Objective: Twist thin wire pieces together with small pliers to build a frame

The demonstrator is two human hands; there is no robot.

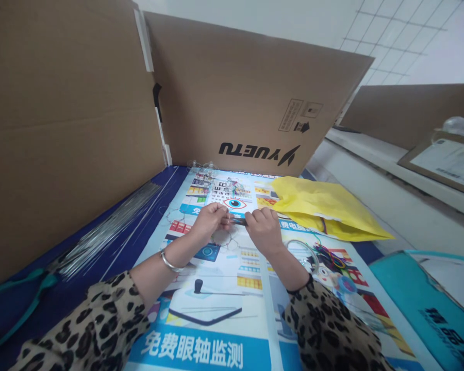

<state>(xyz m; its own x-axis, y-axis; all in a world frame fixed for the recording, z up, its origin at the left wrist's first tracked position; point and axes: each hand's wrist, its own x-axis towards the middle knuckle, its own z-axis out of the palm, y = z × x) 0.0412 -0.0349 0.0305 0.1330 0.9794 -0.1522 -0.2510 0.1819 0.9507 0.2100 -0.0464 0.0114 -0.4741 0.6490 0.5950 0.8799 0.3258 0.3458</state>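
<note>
My left hand (pixel 212 222) is closed, its thumb and fingertips pinching a thin wire piece. Loops of thin wire (pixel 226 240) hang or lie just below the fingers; which of the two I cannot tell. My right hand (pixel 264 230) is wrapped round a narrow dark tool (pixel 238 221), which looks like pliers. The tool's tip points left and meets the wire at my left fingertips. Its handles are hidden in my palm. Beyond both hands, tangled wire shapes (pixel 232 188) lie on the printed sheet (pixel 216 309).
A bundle of straight wires (pixel 112 221) and teal-handled pliers (pixel 34 288) lie left. On the right are a yellow envelope (pixel 325 206), a clear ring-shaped coil (pixel 303 250), coloured cords (pixel 334 257) and a teal box (pixel 421 304). Cardboard panels (pixel 247 98) stand behind and left.
</note>
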